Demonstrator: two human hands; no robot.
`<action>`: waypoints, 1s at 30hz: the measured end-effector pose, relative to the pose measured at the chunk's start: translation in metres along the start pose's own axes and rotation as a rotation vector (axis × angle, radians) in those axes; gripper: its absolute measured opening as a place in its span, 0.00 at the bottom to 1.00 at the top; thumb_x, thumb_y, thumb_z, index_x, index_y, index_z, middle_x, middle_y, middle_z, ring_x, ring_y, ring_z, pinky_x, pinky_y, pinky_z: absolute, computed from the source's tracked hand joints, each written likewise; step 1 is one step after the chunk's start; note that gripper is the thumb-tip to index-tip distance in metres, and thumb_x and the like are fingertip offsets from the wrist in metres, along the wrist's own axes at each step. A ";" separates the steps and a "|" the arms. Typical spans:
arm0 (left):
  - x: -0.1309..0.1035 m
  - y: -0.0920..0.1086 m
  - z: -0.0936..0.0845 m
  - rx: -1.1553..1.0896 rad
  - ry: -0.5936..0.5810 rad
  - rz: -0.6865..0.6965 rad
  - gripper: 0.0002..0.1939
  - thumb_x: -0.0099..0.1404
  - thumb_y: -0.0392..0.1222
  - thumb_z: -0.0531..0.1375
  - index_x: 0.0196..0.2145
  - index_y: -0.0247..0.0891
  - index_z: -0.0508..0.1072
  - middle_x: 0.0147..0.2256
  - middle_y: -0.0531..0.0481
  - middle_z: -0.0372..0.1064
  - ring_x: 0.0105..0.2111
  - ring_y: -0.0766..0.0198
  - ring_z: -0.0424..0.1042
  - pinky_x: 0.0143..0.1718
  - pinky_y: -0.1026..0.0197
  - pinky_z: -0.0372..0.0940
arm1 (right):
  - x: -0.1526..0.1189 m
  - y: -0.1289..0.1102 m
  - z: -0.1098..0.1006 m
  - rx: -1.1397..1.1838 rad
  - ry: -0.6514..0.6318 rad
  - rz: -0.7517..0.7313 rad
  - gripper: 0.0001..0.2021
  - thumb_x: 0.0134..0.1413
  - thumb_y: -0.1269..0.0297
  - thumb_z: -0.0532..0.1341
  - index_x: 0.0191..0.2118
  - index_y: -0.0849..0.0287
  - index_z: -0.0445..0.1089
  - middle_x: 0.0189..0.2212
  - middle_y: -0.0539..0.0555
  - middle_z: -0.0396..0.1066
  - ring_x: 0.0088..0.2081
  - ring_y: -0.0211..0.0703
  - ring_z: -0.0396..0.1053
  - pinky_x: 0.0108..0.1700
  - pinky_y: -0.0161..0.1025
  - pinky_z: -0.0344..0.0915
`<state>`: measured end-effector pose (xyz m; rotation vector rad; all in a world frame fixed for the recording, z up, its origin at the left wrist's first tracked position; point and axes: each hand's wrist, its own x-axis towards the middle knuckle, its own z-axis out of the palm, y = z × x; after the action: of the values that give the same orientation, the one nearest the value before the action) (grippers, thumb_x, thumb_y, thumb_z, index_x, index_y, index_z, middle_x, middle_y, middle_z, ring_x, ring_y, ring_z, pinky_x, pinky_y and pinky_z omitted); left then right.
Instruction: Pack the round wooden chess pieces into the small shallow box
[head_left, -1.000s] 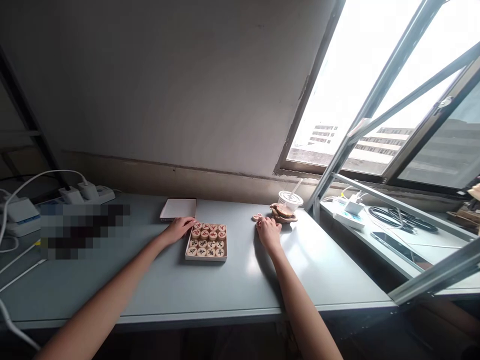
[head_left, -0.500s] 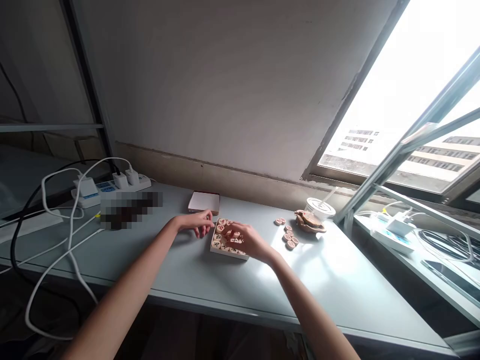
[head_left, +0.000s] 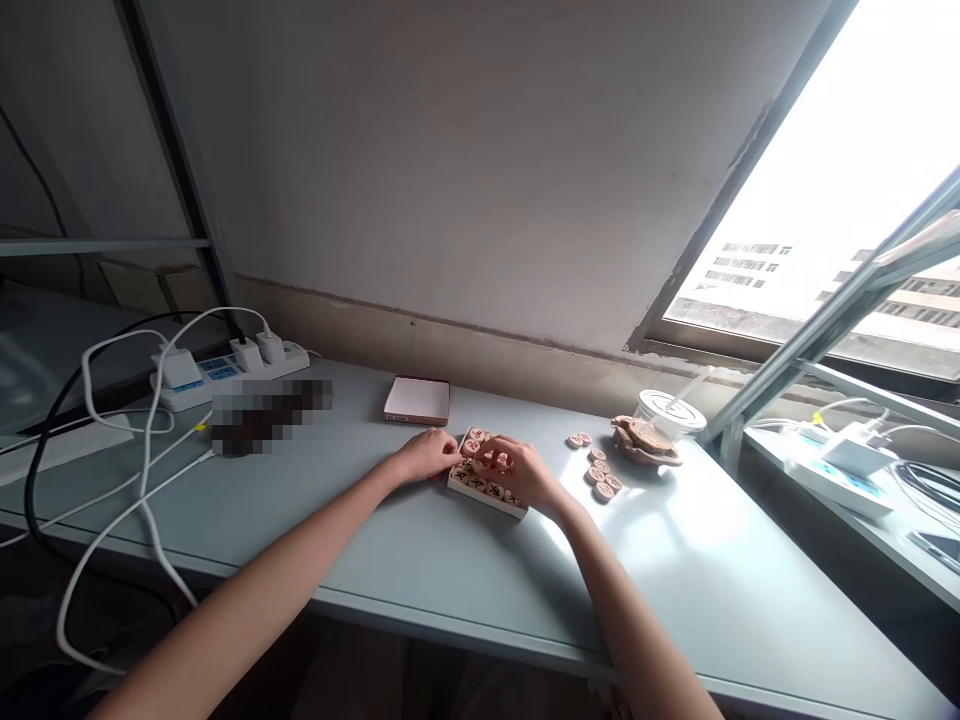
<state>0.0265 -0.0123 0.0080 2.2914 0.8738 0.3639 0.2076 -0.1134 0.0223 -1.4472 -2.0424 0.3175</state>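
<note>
A shallow white box [head_left: 487, 501] is filled with round wooden xiangqi pieces [head_left: 478, 482], marked with red and black characters. My left hand [head_left: 427, 456] is closed at the box's left side, thumb and fingertips against its edge. Over the right part of the box, my right hand [head_left: 529, 475] bends its fingers down onto the pieces. It closes on a piece there, mostly hidden by the fingers. To the right, several loose xiangqi pieces [head_left: 604, 475] lie on the table, with two more [head_left: 579, 440] just behind them.
The box lid [head_left: 418, 397] lies behind my left hand. A carved wooden dish [head_left: 646, 445] and a lidded plastic cup with a straw [head_left: 670, 412] stand at the back right. Power strips and loose cables [head_left: 150, 470] spread over the left side, beside a blurred dark item [head_left: 270, 415].
My left hand has moved right and closed at the box's edge. The box has turned slightly, its near right corner now closer to me. My right hand stays over the pieces. The view has shifted.
</note>
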 end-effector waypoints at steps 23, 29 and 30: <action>-0.003 0.012 0.009 0.078 0.014 0.018 0.30 0.63 0.61 0.43 0.15 0.38 0.61 0.14 0.52 0.58 0.18 0.64 0.58 0.24 0.63 0.48 | -0.001 0.007 0.011 0.000 0.097 -0.043 0.05 0.56 0.65 0.58 0.37 0.57 0.69 0.38 0.53 0.67 0.36 0.38 0.66 0.39 0.35 0.62; -0.001 0.010 0.011 0.134 0.041 0.015 0.28 0.61 0.63 0.46 0.18 0.38 0.66 0.16 0.51 0.60 0.21 0.62 0.60 0.24 0.63 0.48 | -0.012 0.051 -0.023 -0.381 0.434 0.368 0.12 0.58 0.68 0.53 0.45 0.56 0.69 0.46 0.58 0.67 0.48 0.48 0.63 0.49 0.47 0.57; -0.001 0.010 0.010 0.131 0.017 0.005 0.28 0.61 0.63 0.46 0.17 0.38 0.65 0.15 0.51 0.60 0.20 0.62 0.60 0.24 0.63 0.48 | -0.016 0.061 -0.027 -0.485 0.468 0.482 0.14 0.57 0.69 0.53 0.48 0.58 0.68 0.50 0.60 0.65 0.52 0.51 0.59 0.52 0.51 0.53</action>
<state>0.0354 -0.0235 0.0067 2.4137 0.9254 0.3383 0.2742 -0.1090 0.0061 -2.0728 -1.4274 -0.3326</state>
